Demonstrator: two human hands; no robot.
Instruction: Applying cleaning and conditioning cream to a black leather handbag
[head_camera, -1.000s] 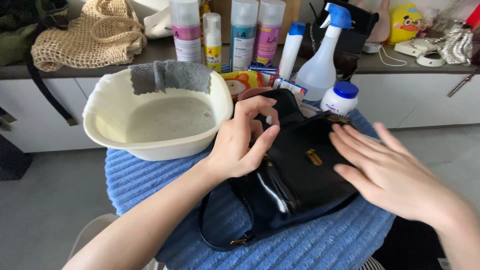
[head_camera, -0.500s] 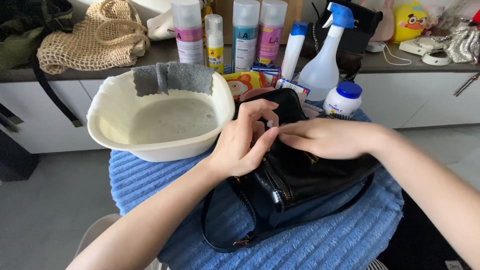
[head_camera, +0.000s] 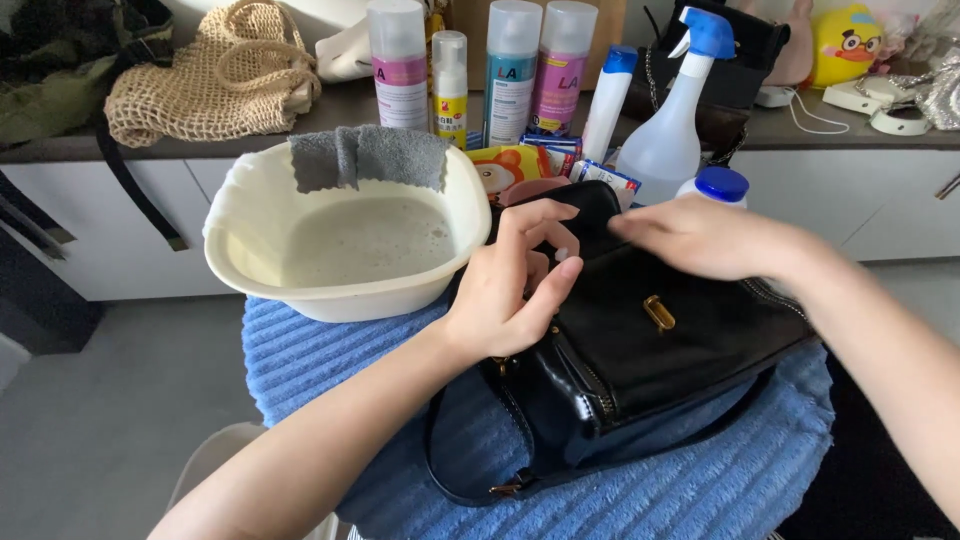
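Note:
A shiny black leather handbag (head_camera: 650, 370) with a gold clasp lies on a blue ribbed towel (head_camera: 300, 350) covering a small round table. My left hand (head_camera: 515, 285) rests on the bag's left upper edge, fingers curled and pinching near its top. My right hand (head_camera: 705, 235) lies flat across the bag's top edge, palm down, fingers pointing left toward the left hand. The bag's strap loops over the towel at the front.
A cream plastic basin (head_camera: 345, 255) of cloudy water with a grey cloth (head_camera: 370, 155) on its rim stands left of the bag. Behind are spray cans, a white spray bottle (head_camera: 675, 130), a blue-capped jar (head_camera: 720, 185), a woven net bag (head_camera: 215, 80) and a counter.
My right hand moved from the bag's right side up to its top edge, close to my left hand, then slid a little rightward. The left hand stayed on the bag.

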